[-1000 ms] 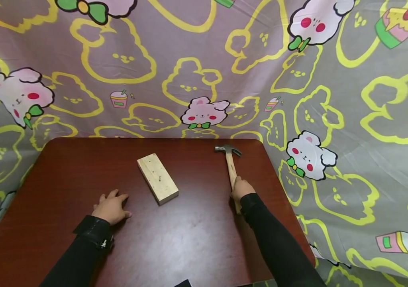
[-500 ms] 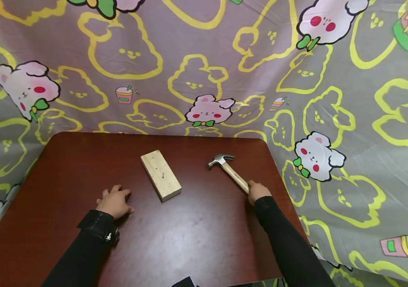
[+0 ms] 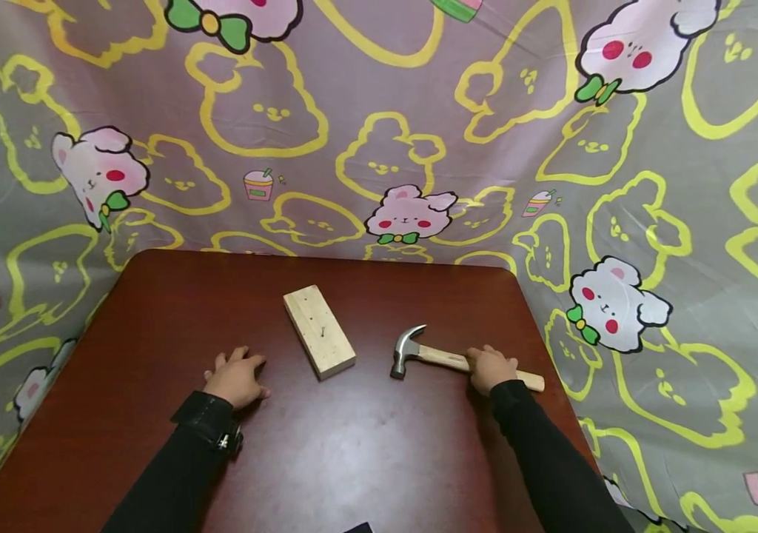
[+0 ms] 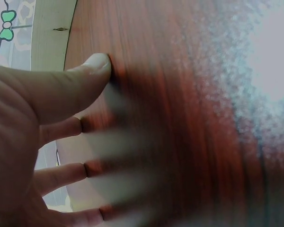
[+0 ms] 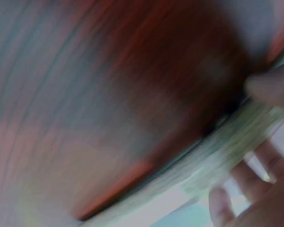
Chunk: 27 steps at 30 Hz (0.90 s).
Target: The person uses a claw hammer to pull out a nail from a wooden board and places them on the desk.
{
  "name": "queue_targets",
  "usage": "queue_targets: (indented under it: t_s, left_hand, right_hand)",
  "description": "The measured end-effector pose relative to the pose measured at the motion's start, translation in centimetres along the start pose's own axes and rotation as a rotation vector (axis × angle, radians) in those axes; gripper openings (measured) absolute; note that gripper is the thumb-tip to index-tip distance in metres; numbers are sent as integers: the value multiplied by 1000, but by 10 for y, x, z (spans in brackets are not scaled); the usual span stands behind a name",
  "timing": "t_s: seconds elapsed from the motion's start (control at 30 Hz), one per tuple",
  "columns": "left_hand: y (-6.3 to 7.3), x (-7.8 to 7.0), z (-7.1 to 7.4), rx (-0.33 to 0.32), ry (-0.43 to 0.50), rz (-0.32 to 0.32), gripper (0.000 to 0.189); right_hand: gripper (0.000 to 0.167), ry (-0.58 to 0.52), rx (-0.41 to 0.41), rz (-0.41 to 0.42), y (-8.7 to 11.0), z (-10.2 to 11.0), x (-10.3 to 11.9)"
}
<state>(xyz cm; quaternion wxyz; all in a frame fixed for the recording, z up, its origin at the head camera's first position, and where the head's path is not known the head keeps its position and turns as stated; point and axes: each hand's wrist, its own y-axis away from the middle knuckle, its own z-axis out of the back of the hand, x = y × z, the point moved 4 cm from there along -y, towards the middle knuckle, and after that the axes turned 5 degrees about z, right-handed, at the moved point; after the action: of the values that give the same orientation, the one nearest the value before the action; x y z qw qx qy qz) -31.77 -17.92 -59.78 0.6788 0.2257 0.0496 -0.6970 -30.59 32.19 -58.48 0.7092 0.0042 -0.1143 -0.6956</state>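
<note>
My right hand [image 3: 491,369] holds a claw hammer [image 3: 442,357] by its wooden handle, thumb on one side and fingers on the other in the right wrist view. Its metal head [image 3: 406,353] points left, and the butt of the handle sticks out past the hand. A pale wooden block [image 3: 312,318] lies left of the hammer. From its top stands a small nail [image 3: 323,332], with a few dark spots nearby. To the block's left, my left hand [image 3: 235,377] rests on the table with fingers spread, holding nothing.
The dark red-brown table [image 3: 352,444] has a bright glare patch near the front. A patterned cloth [image 3: 312,96] with cartoon rabbits hangs behind and along the sides. A small black object [image 3: 360,528] shows at the bottom edge.
The hammer has swung from pointing away to lying crosswise, its head now left and nearer. My right hand turned with it. The left hand stays spread on the table; the head view shifted slightly.
</note>
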Motion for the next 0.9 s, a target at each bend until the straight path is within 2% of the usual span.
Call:
queue_targets:
  t_s: [0.13,0.23,0.33,0.53,0.7,0.9]
  left_hand:
    - [4,4,3,-13,-3,5,74]
    - [7,5,5,-14,-5,3,74]
    - [7,3,6,-9,-3,-1,73]
    - [6,0,3,-5,-7,-4,73]
    - [6,-3,3,-19,-13,-2,73]
    - [4,-7,2,27,11,23,73]
  right_hand:
    - [43,-9,34,80,-4,-2,17]
    - [38,-1,21,123,-5,-4,25]
    - [35,-11,-44,149,-5,-6,26]
    - [35,-62,-210,132,-4,-5,20]
    - [38,-91,-317,193,-1,25,28]
    - [41,-89,-384,283,4,63,54]
